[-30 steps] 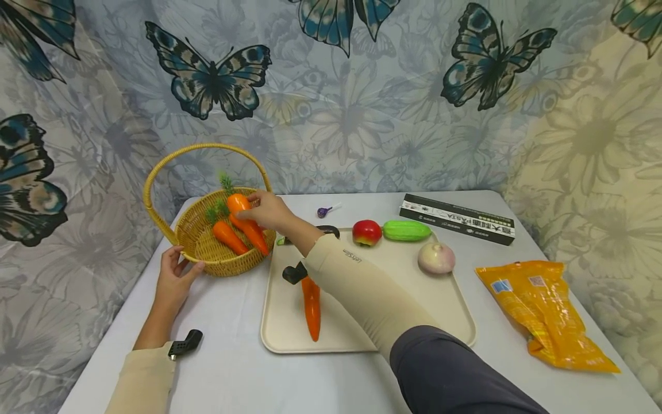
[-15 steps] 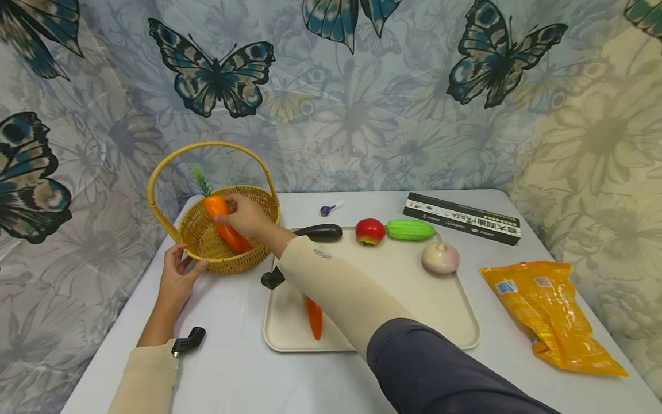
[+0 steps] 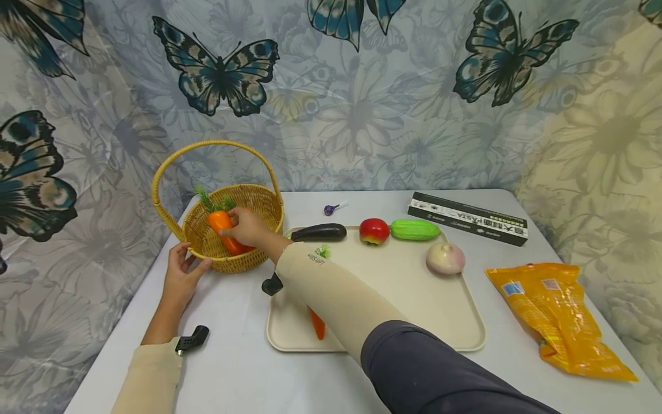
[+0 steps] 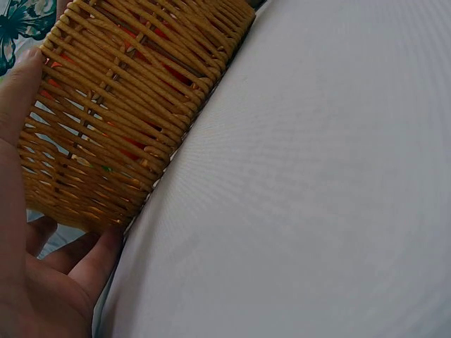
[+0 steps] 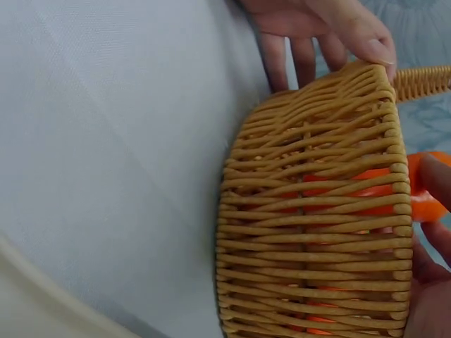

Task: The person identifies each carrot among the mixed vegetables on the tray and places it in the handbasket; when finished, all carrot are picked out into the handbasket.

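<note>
The yellow wicker basket (image 3: 235,264) stands at the table's left with its arched handle up. My left hand (image 3: 180,279) holds its near-left side; in the left wrist view the thumb lies at the rim and the fingers reach the base. Inside the basket, my right hand (image 3: 249,229) pinches an orange carrot (image 3: 219,222) with a green top, leaning tip down. Another carrot (image 3: 248,248) lies beneath, partly hidden by that hand. In the right wrist view, carrot (image 5: 431,204) shows between thumb and fingers above the rim.
A cream tray (image 3: 403,322) carries an eggplant (image 3: 319,232), a red fruit (image 3: 374,231), a green gourd-like vegetable (image 3: 415,229), an onion (image 3: 446,258) and an orange carrot (image 3: 318,325) half under my right forearm. A black pasta box (image 3: 468,218), purple lollipop (image 3: 331,209) and orange bag (image 3: 558,316) lie around it.
My right hand has moved left with the carrot and then lowered it a little into the basket. My left hand stays at the basket's side.
</note>
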The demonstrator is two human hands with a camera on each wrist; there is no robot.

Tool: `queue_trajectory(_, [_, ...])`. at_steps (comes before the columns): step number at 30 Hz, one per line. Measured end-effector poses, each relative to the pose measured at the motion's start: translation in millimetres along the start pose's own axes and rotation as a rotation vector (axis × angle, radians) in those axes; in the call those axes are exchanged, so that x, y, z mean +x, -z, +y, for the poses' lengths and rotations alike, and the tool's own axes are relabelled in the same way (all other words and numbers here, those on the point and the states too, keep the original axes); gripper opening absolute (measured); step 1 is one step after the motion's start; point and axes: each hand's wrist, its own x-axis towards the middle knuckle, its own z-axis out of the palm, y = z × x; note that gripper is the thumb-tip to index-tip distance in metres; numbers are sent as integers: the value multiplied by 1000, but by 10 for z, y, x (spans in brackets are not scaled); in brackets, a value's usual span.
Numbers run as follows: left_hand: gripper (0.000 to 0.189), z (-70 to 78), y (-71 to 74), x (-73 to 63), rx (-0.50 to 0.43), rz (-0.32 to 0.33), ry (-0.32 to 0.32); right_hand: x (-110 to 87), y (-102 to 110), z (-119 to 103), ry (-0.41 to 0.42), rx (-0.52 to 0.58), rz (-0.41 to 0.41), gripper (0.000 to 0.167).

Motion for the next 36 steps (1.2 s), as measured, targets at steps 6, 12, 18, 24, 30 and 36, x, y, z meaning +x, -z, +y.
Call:
queue_trajectory(6, [66,0,-8,-1,-3,5,5,14,-12,18,20,-93,-7,52])
queue_trajectory(12, [69,0,-41,-17,-20,-12,6,-40,62,69,51,-84,-41,46])
queue_trajectory(18, [69,25,-15,-30,-13,-20,1,-182,310,141,119,47,-90,46])
queue_trajectory(24, [66,39,10,-38,-4,-9,12,-462,661,300,207,127,-72,45])
queue_trajectory(30, [70,26,9,-52,15,-6,37,-798,918,541,212,191,-40,41])
queue_trajectory(36, [71,6,0,-14,-10,-10,19,-1066,1047,738,181,189,-17,38])
